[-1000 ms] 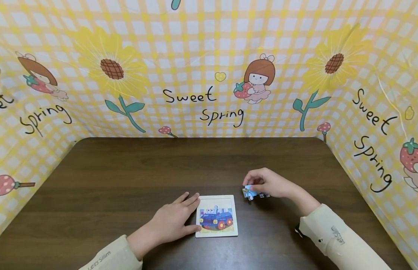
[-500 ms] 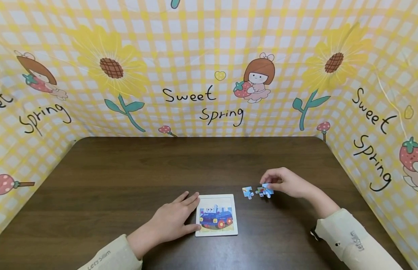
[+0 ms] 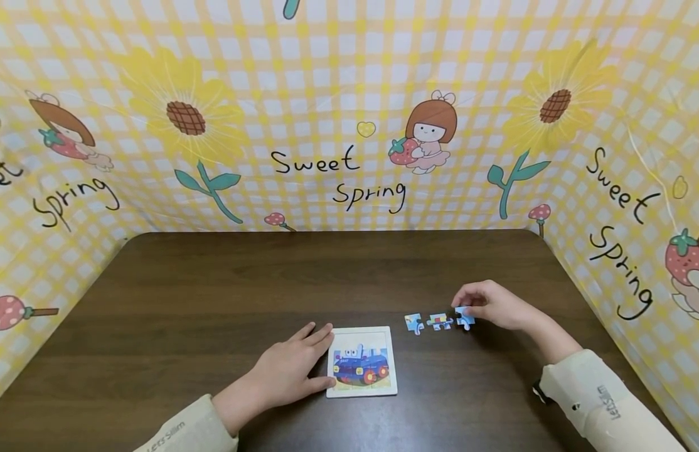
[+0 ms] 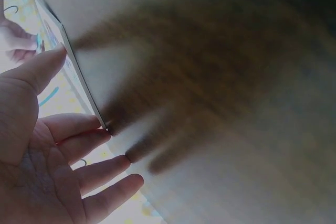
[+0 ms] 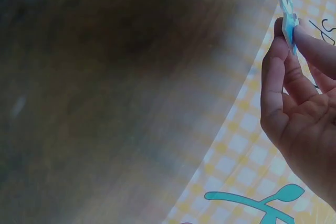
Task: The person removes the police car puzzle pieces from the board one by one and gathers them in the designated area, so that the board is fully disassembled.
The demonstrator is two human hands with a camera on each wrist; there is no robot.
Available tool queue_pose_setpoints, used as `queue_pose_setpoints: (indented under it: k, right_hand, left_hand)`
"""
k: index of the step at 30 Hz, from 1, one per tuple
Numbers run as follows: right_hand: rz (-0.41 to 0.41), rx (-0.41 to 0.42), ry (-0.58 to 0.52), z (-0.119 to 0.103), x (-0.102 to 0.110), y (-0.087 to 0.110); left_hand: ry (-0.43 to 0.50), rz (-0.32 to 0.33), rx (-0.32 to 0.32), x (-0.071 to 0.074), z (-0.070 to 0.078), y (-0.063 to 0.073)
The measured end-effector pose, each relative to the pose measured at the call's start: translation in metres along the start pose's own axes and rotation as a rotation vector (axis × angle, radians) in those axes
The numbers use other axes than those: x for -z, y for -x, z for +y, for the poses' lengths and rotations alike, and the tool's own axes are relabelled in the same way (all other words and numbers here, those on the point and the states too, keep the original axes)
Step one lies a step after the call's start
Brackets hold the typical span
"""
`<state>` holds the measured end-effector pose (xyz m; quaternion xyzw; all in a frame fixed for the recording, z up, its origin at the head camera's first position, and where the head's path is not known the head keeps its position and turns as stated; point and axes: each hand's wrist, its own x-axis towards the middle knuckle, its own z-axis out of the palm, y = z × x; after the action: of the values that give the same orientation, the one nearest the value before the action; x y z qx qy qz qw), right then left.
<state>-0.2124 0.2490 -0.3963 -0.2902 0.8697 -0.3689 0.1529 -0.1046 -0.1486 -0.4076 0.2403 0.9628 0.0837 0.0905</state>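
A square jigsaw puzzle board with a white frame and a blue cartoon vehicle picture lies on the brown table. My left hand rests at its left side, fingers straight, with thumb and fingertips touching the frame's edge. Right of the board, my right hand pinches a light blue puzzle piece between thumb and forefinger. In the right wrist view that same puzzle piece shows nearly edge-on. To its left lie a blue and yellow puzzle piece and another with red and yellow.
The dark wooden table has rounded far corners. A yellow checked cloth printed with flowers and cartoon figures hangs around its back and sides. Long sleeves cover both forearms.
My right hand has moved right with the light blue piece, away from the blue and yellow one. The middle piece now shows uncovered. The left hand and the board have stayed in place.
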Motion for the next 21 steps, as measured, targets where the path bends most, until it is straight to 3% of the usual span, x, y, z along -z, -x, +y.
queue_pose_setpoints:
  k: [9, 21]
  right_hand:
    - [-0.027, -0.019, 0.023, 0.003, 0.001, -0.002]
    - [0.017, -0.041, 0.102, 0.010, 0.005, -0.007]
  left_hand:
    - [-0.007, 0.005, 0.000, -0.002, 0.000, 0.000]
    - [-0.010, 0.008, -0.006, -0.001, -0.001, 0.000]
